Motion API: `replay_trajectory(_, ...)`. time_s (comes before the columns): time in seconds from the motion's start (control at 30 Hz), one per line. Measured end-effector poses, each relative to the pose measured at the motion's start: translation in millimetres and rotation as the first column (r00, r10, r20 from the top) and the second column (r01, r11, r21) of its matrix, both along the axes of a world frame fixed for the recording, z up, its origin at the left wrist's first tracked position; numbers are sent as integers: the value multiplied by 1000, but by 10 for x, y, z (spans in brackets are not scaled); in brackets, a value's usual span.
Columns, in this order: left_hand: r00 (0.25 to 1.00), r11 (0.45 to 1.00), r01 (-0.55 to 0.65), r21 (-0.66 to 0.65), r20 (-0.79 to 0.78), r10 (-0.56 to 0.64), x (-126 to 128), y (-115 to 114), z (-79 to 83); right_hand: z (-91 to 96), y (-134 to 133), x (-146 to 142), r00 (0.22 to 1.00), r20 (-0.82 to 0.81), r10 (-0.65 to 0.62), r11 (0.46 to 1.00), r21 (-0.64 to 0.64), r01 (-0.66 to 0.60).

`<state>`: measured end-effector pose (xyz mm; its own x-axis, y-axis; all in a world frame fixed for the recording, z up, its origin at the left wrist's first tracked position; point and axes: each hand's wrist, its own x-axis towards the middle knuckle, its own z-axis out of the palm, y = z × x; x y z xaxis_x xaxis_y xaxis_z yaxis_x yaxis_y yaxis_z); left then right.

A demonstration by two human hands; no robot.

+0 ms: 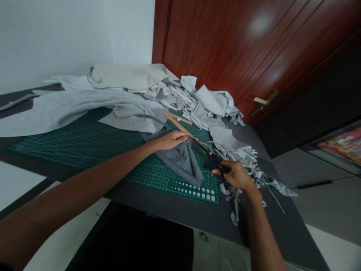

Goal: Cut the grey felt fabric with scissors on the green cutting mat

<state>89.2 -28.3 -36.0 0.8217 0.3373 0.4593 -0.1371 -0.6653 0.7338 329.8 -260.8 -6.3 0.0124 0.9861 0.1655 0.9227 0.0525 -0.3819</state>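
Note:
Pinched in my left hand [172,140] is the upper edge of a dark grey piece of fabric [180,162], which lies folded over a green cutting mat [107,148]. A narrow grey strip runs from that hand up to the left. My right hand [235,174] is closed round the black handles of long scissors [208,151]. Their blades point left, with the tips at the fabric close to my left fingertips. Whether the blades are apart cannot be made out. Just beyond the left hand lies a wooden ruler [180,126], with a second strip of it set at an angle.
Light grey cloth [76,101] spreads across the back left beside a cream folded sheet [126,77]. Scraps [214,103] are heaped at the back and right. Small scissors [235,209] lie near the right forearm. Behind the dark table [158,203] stands a wooden door [220,49].

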Motion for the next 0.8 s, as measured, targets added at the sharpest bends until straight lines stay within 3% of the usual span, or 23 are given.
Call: replay_trajectory(0.8,1000,1000,-9,-9,-9,9,-25,-25,13,56,-40,94,989,-10,-146,987,74,146)
